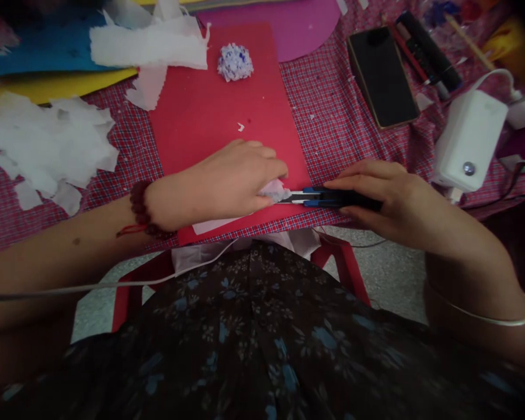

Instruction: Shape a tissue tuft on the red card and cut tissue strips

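My left hand [240,178] rests over the lower part of a red sheet [219,128], its fingers closed on a small bunched piece of pale paper [275,190]. In my right hand [382,186] is a black and blue stapler [324,197], lying sideways with its jaws toward my left hand. The paper's edge meets the stapler's jaws; my fingers hide most of the paper. Under my left wrist a flat white paper strip [216,224] pokes out. Farther up the red sheet sits a crumpled white and blue paper ball [235,62].
Torn white paper [48,146] is piled at the left, and more white pieces [149,44] lie at the top. A phone [382,76], markers [429,52] and a white power adapter [470,134] with cables occupy the right. The checked tablecloth [319,116] ends just before my lap.
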`<action>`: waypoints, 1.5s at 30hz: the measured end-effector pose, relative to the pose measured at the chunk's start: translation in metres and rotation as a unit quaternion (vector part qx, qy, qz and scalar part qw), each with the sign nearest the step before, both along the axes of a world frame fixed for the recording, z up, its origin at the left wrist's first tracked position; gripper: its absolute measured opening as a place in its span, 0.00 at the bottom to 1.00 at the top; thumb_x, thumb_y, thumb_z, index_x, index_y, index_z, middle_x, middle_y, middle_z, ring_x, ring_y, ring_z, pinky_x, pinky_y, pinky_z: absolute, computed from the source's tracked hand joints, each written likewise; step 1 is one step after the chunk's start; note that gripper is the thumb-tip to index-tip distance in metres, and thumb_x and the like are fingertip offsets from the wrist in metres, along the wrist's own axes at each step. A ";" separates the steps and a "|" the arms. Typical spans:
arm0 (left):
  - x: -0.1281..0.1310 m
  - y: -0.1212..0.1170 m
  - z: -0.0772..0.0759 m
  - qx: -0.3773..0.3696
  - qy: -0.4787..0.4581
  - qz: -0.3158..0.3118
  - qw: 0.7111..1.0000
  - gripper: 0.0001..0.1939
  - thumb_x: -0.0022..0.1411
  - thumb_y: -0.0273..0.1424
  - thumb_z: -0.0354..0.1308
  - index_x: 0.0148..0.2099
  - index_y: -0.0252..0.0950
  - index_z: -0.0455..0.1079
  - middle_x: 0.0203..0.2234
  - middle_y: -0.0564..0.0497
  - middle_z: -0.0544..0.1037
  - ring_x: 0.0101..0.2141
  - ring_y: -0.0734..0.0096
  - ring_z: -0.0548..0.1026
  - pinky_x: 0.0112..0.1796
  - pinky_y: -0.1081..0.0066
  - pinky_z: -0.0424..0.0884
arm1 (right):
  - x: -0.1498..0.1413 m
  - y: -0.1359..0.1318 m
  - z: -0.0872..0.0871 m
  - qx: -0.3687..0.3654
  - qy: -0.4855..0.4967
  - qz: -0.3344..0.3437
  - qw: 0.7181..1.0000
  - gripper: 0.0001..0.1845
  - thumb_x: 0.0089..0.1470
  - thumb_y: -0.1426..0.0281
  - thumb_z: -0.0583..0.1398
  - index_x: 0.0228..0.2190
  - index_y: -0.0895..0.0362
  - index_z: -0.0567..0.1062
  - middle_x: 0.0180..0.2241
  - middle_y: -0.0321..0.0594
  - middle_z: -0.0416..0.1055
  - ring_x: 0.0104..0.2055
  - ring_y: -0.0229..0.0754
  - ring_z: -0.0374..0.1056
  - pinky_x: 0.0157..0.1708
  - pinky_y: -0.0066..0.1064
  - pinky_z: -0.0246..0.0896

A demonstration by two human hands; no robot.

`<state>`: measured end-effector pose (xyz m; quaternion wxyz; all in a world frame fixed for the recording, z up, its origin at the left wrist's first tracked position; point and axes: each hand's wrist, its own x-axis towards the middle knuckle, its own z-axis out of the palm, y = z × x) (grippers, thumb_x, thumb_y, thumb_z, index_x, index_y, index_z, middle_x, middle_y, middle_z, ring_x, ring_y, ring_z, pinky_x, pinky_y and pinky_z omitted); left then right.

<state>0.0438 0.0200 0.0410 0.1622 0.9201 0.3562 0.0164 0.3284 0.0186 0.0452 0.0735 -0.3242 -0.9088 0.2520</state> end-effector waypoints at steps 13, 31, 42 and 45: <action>-0.009 0.019 -0.001 -0.044 -0.008 0.034 0.998 0.06 0.57 0.21 0.54 0.31 0.36 0.66 0.30 0.53 0.71 0.26 0.74 0.67 0.29 0.71 0.63 | 0.003 -0.001 -0.004 0.020 0.001 0.012 1.000 0.22 0.60 0.71 0.57 0.54 0.43 0.72 0.46 0.42 0.73 0.48 0.52 0.70 0.47 0.49 0.69; 0.007 0.020 0.013 -0.074 0.067 0.058 0.993 0.09 0.56 0.23 0.52 0.35 0.32 0.74 0.28 0.51 0.75 0.27 0.73 0.65 0.31 0.72 0.58 | 0.005 -0.005 -0.007 0.049 0.046 0.008 0.998 0.19 0.59 0.71 0.59 0.52 0.53 0.75 0.43 0.46 0.74 0.45 0.52 0.71 0.45 0.45 0.68; 0.064 0.051 0.021 -0.168 0.034 -0.108 0.979 0.18 0.51 0.13 0.54 0.39 0.35 0.77 0.26 0.56 0.76 0.26 0.73 0.66 0.31 0.71 0.57 | 0.025 -0.009 -0.008 0.020 0.032 -0.021 0.999 0.23 0.57 0.73 0.59 0.54 0.47 0.73 0.45 0.46 0.73 0.46 0.55 0.71 0.45 0.51 0.68; 0.072 0.050 0.025 -0.148 0.041 -0.112 0.982 0.14 0.54 0.16 0.56 0.40 0.35 0.76 0.27 0.55 0.77 0.26 0.72 0.67 0.30 0.71 0.57 | 0.024 -0.010 -0.010 0.027 0.030 -0.018 0.999 0.23 0.57 0.71 0.60 0.54 0.47 0.73 0.45 0.46 0.73 0.47 0.56 0.71 0.46 0.53 0.68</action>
